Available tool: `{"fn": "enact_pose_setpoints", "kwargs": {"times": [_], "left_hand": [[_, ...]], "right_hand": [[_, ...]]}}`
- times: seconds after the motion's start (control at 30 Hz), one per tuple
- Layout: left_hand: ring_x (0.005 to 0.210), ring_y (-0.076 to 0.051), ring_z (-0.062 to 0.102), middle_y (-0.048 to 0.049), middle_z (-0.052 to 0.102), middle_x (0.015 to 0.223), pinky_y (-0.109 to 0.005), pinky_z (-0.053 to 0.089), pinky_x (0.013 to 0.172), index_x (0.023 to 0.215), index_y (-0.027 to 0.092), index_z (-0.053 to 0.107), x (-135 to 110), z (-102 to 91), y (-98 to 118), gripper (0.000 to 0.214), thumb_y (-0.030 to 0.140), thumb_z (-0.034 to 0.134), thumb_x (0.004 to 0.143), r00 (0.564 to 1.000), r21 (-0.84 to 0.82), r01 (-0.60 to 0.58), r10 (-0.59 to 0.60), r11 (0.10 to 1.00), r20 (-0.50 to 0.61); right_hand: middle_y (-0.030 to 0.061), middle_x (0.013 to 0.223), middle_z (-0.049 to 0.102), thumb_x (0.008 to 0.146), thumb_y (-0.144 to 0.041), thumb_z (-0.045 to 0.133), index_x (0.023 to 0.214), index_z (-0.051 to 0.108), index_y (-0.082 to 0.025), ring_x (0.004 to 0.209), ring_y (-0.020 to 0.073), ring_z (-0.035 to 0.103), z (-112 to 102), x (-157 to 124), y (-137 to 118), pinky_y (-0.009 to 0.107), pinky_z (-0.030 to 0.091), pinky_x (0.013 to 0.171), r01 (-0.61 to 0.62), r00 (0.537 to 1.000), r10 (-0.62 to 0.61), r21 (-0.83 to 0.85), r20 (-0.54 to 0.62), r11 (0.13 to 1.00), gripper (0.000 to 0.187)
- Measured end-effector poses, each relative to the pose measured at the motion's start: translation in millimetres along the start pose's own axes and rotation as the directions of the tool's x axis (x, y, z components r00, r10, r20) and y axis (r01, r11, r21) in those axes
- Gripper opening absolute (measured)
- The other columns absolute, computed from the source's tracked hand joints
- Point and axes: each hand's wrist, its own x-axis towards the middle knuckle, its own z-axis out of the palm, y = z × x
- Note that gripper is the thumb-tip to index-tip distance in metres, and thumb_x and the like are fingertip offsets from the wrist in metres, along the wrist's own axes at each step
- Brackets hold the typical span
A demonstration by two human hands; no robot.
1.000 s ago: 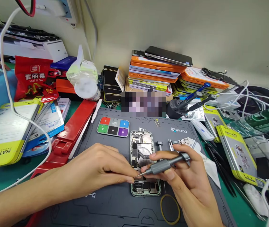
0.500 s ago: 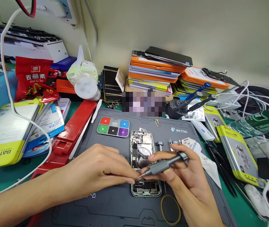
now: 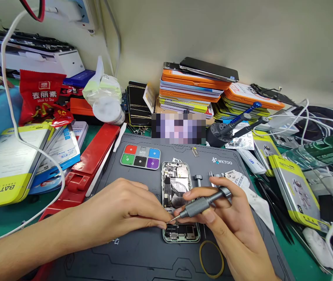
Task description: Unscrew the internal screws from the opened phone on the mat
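Note:
An opened phone (image 3: 179, 183) with its insides bare lies on a dark grey work mat (image 3: 143, 253). My right hand (image 3: 227, 226) is closed round a grey metal screwdriver (image 3: 203, 203), whose tip meets the phone's lower half. My left hand (image 3: 125, 212) rests on the mat left of the phone. Its fingers are pinched together right at the screwdriver tip, and what they pinch is too small to make out.
A coloured screw tray (image 3: 141, 157) sits behind the phone, a rubber band (image 3: 211, 257) in front, tweezers (image 3: 211, 177) and a white cloth (image 3: 257, 203) to the right. Battery boxes (image 3: 8, 168), a red tool (image 3: 90, 164), stacked boxes (image 3: 192, 91) and cables (image 3: 315, 121) ring the mat.
My right hand and the screwdriver have shifted slightly left and the handle has tilted a little. My left hand stays pinched at the tip.

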Motion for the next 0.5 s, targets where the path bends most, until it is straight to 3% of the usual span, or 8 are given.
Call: {"fn": "enact_pose_setpoints", "kwargs": {"times": [0.3, 0.5], "left_hand": [[0.091, -0.014, 0.076, -0.0012, 0.085, 0.112, -0.023, 0.054, 0.081, 0.121, 0.022, 0.081, -1.6, -0.5, 1.9, 0.019, 0.021, 0.069, 0.106, 0.998, 0.01, -0.056, 0.056, 0.998, -0.031], [0.091, -0.015, 0.077, -0.0025, 0.085, 0.111, -0.023, 0.054, 0.08, 0.118, 0.02, 0.082, 0.0, -2.0, 2.6, 0.018, 0.021, 0.067, 0.107, 0.999, 0.017, -0.046, 0.046, 0.999, -0.017]], "right_hand": [[0.0047, 0.12, 0.076, 0.114, -0.03, 0.053, 0.141, 0.051, -0.04, 0.1, 0.0244, 0.083, -1.0, -0.3, -1.0, 0.045, 0.073, 0.087, -0.014, 1.0, 0.013, 0.037, 0.017, 0.999, 0.029], [0.0015, 0.116, 0.077, 0.114, -0.029, 0.055, 0.139, 0.053, -0.041, 0.093, 0.0182, 0.084, -0.4, 2.0, -3.6, 0.032, 0.072, 0.087, -0.012, 1.0, 0.012, 0.025, 0.014, 1.0, 0.028]]}}
